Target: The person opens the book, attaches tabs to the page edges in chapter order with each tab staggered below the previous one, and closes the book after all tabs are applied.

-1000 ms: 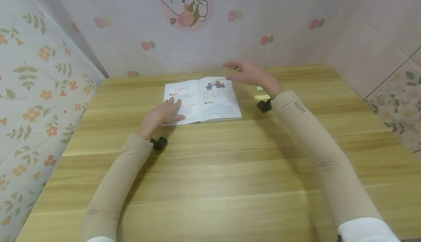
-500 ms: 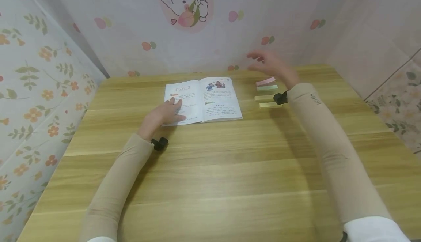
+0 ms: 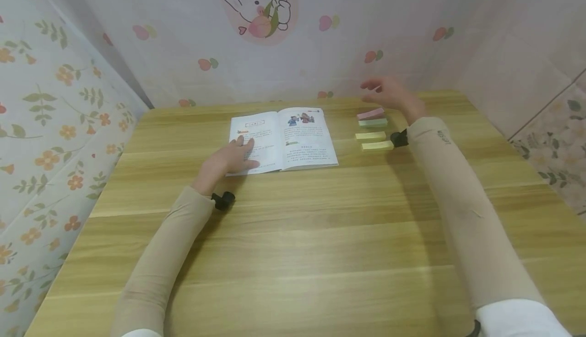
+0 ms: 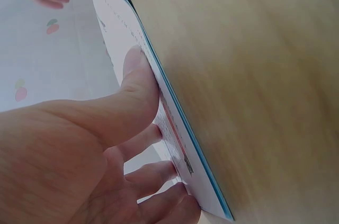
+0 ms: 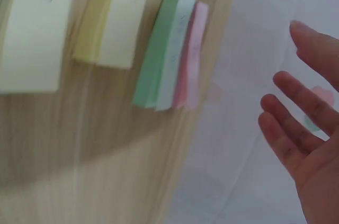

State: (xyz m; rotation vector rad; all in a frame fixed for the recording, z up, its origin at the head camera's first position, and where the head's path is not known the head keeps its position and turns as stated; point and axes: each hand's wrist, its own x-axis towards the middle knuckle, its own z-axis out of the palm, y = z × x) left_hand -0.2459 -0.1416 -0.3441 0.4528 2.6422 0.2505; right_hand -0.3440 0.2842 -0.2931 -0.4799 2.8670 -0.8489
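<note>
An open book (image 3: pixel 304 141) with printed text and a small colour picture lies toward the back of the table. My left hand (image 3: pixel 231 158) rests on its left page, fingers spread and thumb (image 4: pixel 139 83) along the near edge. My right hand (image 3: pixel 389 94) hovers above the back right of the table, fingers loosely bent, holding nothing. Just below it are several sticky-note pads: a pink pad (image 3: pixel 371 113), a green pad (image 3: pixel 373 122), a yellow pad (image 3: pixel 371 136) and another yellow pad (image 3: pixel 377 145). In the right wrist view the green pad (image 5: pixel 161 49) stands beside the pink one, apart from the fingers.
The wooden table (image 3: pixel 293 245) reaches back to a printed curtain (image 3: pixel 293 67) along its far edge. A floral curtain (image 3: pixel 55 138) hangs at the left, and a patterned wall covering (image 3: pixel 554 159) stands at the right.
My right hand has moved right, from above the book's right page to over the sticky-note pads, which now show fully. My left hand has stayed on the left page.
</note>
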